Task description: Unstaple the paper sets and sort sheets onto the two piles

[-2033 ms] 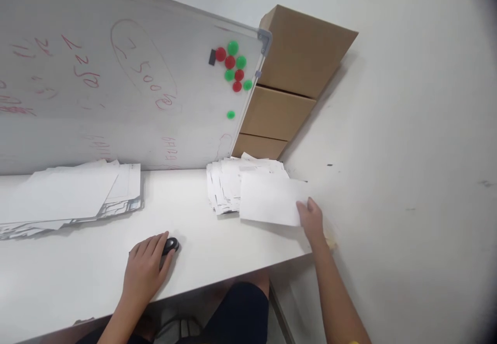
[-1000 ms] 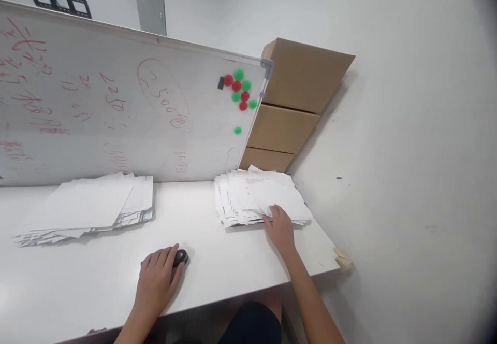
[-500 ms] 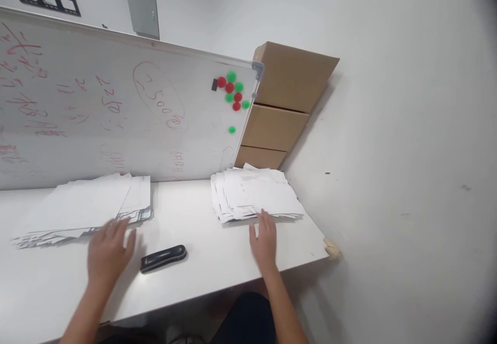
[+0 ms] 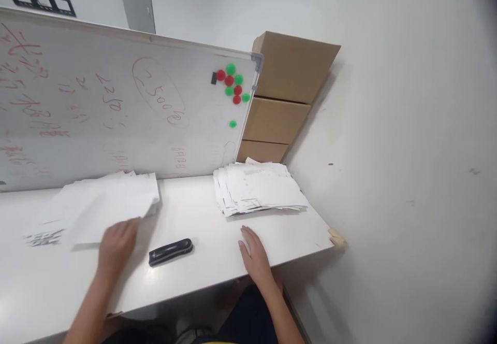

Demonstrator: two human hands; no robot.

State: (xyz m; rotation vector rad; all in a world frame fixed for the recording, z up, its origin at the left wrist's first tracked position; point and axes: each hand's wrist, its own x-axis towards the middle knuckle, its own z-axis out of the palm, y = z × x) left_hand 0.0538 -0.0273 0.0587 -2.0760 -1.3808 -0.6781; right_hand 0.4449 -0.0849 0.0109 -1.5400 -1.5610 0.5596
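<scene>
My left hand (image 4: 118,241) is closed on the near edge of a white sheet of paper (image 4: 111,206), whose front side is lifted and curved off the left paper stack (image 4: 48,236). Whether one sheet or more is pinched, I cannot tell. Between my hands lies a black stapler (image 4: 171,252), touched by neither. My right hand (image 4: 254,253) rests at the table's front with its fingers stretched out and holds nothing. Just beyond its fingertips sits the right paper stack (image 4: 262,188), its sheets unevenly piled.
A whiteboard (image 4: 155,142) with red writing and red and green magnets (image 4: 233,87) stands along the back of the white table (image 4: 186,199). Cardboard boxes (image 4: 279,118) are behind its right end. A wall (image 4: 407,152) closes off the right side, near the table's padded corner (image 4: 337,238).
My left hand has closed on the top paper of the left stack and raised its near edge. My right hand has drawn back from the right stack toward the table's front edge.
</scene>
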